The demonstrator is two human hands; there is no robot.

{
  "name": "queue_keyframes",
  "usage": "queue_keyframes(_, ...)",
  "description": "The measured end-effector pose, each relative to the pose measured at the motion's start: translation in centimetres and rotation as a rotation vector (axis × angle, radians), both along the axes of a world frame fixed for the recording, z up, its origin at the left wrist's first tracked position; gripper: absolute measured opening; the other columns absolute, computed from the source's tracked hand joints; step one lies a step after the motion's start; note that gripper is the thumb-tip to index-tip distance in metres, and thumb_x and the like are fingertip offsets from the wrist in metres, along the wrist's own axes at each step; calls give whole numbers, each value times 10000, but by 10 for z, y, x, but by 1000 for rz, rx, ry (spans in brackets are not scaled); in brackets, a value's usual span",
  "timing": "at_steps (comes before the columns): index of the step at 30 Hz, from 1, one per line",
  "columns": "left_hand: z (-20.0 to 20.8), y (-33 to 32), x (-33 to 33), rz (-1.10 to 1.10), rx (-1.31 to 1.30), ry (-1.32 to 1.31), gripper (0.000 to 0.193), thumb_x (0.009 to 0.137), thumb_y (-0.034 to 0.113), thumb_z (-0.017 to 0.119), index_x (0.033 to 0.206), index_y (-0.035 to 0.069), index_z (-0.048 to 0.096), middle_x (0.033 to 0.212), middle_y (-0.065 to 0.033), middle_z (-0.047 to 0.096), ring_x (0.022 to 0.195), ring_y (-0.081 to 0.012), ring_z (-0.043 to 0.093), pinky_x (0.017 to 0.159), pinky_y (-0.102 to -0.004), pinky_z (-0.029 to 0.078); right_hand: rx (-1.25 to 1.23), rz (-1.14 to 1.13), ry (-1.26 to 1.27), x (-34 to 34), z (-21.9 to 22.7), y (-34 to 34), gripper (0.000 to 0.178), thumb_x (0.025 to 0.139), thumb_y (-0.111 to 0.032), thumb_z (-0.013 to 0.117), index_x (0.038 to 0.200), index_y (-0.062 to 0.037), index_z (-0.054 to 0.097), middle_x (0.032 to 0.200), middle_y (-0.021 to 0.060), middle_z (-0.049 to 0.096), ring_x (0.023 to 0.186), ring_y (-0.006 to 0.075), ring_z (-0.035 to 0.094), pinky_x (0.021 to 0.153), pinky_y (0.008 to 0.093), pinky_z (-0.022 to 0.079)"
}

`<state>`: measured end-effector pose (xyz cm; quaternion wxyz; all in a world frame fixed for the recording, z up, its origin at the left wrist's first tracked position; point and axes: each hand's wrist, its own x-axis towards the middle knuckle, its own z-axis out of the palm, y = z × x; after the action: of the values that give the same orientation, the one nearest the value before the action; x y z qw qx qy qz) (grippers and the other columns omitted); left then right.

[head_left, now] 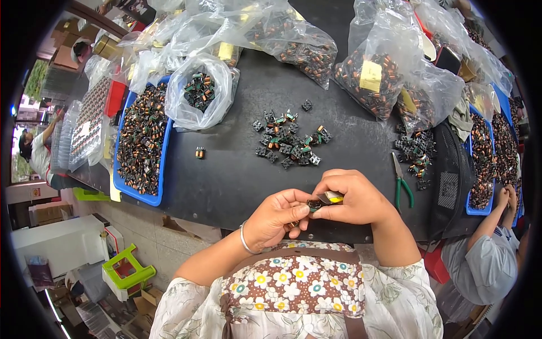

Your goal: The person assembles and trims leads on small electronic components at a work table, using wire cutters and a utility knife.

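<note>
L hand (280, 215) pinching small dk part (313, 205) | R hand (354, 198) gripping yellow-marked item (335, 199) | prob. close handwork | next: needs steady grip

Bright, diffuse light is covering the table (231, 175), whose dark top is giving off a pale, dull sheen; shadows there are appearing soft and faint. The clear bags (186, 31) are catching scattered white glare along their folds. Daylight is showing pale at the window (37, 79), far left. The left hand (276, 217) and right hand (355, 198) are looking fairly sharp, while the person (42, 150) at far left is appearing small and soft. Fisheye distortion is bending straight edges, and black vignetting is closing off the corners.
</note>
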<state>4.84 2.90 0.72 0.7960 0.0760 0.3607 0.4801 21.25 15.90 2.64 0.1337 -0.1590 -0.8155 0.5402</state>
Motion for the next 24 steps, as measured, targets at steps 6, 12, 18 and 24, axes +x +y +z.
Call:
queue_keyframes(6, -4, 0, -2, 3, -6, 10, 203, 865, 134, 586, 1019, 12, 537, 857, -68, 598, 662, -93, 555, 465, -182, 434, 10, -34, 20, -1, -4, 0, 284, 608, -174, 796, 792, -40, 625, 695, 47, 562, 640, 178, 540, 555, 285, 404)
queue_keyframes(12, -5, 0, -3, 19, 9, 21, 197, 868, 146, 583, 1014, 19, 542, 849, -59, 596, 663, -91, 551, 473, -182, 431, -14, -103, -10, -3, -7, -3, 301, 611, -197, 806, 740, -41, 583, 684, 41, 561, 624, 162, 540, 543, 273, 402)
queue_keyframes(18, -4, -1, -5, 0, 5, 18, 216, 875, 169, 575, 1026, 17, 542, 865, -57, 595, 666, -90, 546, 483, -181, 429, 27, -83, 18, -4, -9, -3, 309, 607, -192, 808, 732, -40, 569, 676, 43, 558, 609, 159, 534, 532, 272, 396)
queue_keyframes(24, -4, 1, -6, -13, 9, 8, 220, 876, 172, 575, 1028, 18, 539, 872, -59, 593, 666, -90, 545, 483, -181, 429, 2, -70, -31, -3, -6, -1, 327, 640, -245, 778, 761, -20, 574, 692, 80, 561, 627, 218, 559, 553, 304, 419)
